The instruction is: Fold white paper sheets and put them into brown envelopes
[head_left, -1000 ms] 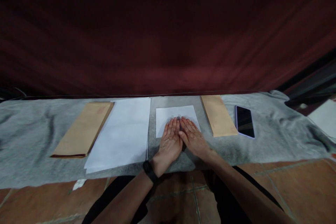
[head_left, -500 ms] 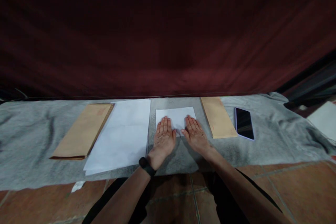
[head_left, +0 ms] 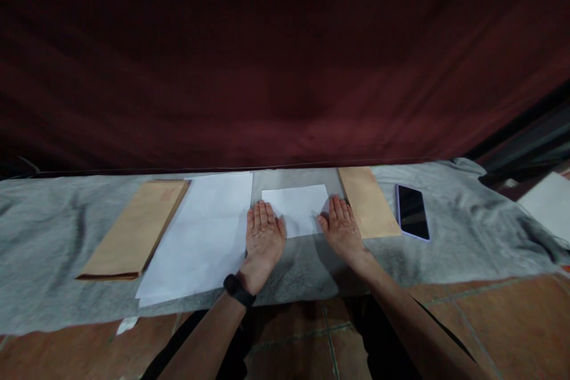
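Observation:
A folded white sheet [head_left: 297, 206] lies on the grey cloth [head_left: 53, 237] in front of me. My left hand [head_left: 263, 236] rests flat, fingers stretched out, on the sheet's left edge. My right hand [head_left: 342, 227] lies flat and open on its right edge. A black band sits on my left wrist. Neither hand holds anything.
A larger stack of white paper [head_left: 205, 231] lies left of my hands, with a brown envelope [head_left: 136, 227] beyond it. Another brown envelope [head_left: 367, 200] and a dark phone [head_left: 412, 211] lie to the right. A dark red curtain hangs behind; brown floor tiles run below.
My hands, side by side at the middle of the sheet a second ago, have slid apart outward to its left and right edges, staying flat.

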`<state>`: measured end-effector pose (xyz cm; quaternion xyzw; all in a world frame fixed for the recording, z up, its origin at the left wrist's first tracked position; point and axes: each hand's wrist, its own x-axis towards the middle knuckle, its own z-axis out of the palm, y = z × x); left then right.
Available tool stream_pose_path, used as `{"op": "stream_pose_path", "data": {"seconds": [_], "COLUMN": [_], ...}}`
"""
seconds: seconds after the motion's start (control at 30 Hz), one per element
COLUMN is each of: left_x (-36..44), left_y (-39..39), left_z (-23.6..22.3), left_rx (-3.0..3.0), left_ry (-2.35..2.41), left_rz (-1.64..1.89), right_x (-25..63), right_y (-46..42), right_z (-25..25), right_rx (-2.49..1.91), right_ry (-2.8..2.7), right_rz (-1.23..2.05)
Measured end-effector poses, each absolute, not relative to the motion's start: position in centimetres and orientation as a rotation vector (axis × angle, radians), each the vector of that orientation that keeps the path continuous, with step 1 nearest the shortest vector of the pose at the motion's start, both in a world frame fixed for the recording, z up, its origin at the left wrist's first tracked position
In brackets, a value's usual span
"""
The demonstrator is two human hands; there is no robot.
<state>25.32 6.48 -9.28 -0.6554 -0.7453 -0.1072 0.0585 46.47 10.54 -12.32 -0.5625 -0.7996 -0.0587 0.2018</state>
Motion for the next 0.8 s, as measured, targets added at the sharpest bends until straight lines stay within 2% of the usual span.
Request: {"op": "stream_pose_path", "data": {"seconds": [0.2,0.4,0.8], "left_x": [27.7,29.1,27.7], "left_y": [8.0,9.8,10.9], "left_z": [-8.6,-8.6,-9.2], "left_rx": [-2.281,-2.361,-2.304], "left_ry": [-2.091,-2.190,-2.234], "left_rz": [-0.377,-0.221,-0.200], "right_x": [44.2,41.6,40.5], "right_y": [11.5,12.4,12.7], "right_z": [-10.7,-10.5,-11.1], "right_rx": [-1.497,-1.387,-1.424], "right_ry": [-2.317,-2.377,-2.397], "right_rz": [0.122,0.343,0.190]}}
